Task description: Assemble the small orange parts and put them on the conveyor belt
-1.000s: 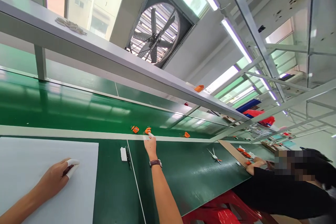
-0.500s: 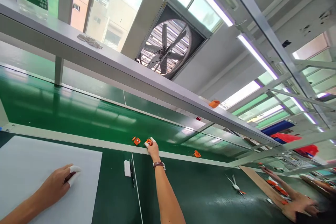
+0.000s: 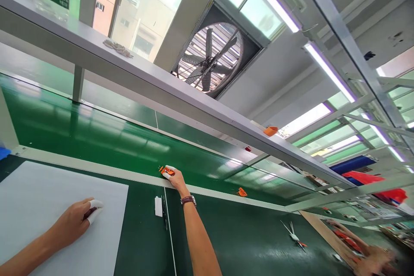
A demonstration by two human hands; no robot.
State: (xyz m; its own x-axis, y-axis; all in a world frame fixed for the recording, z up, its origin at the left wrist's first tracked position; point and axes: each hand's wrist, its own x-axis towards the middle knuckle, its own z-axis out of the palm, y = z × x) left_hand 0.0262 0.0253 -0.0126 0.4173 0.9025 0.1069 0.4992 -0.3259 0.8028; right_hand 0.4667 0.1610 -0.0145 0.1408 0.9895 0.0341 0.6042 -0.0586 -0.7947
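Note:
My left hand (image 3: pixel 73 222) hovers over or rests on a large white sheet (image 3: pixel 106 194) at the lower left. White covers sit on its fingertips, and its thumb and fingers are curled together round something small and dark that I cannot make out. My right hand (image 3: pixel 176 180), with a watch on the wrist, reaches to the front of the green shelf (image 3: pixel 123 155). Its white-covered fingertips are closed on an orange plastic piece (image 3: pixel 167 171). A small orange bit (image 3: pixel 161 168) shows just left of the fingers. Farther right lies another orange piece (image 3: pixel 242 192).
A white block (image 3: pixel 158 206) lies beside a dark strip on the green table (image 3: pixel 142 233). Pliers-like tools (image 3: pixel 293 236) lie to the right. A co-worker's blurred hands (image 3: pixel 371 258) are at the far right. An upper shelf (image 3: pixel 181 88) crosses the view, with an orange piece (image 3: pixel 270 131) on it.
My right hand has moved left along the shelf, onto the spot where another orange piece lay. My left hand keeps its pose. The view has shifted slightly.

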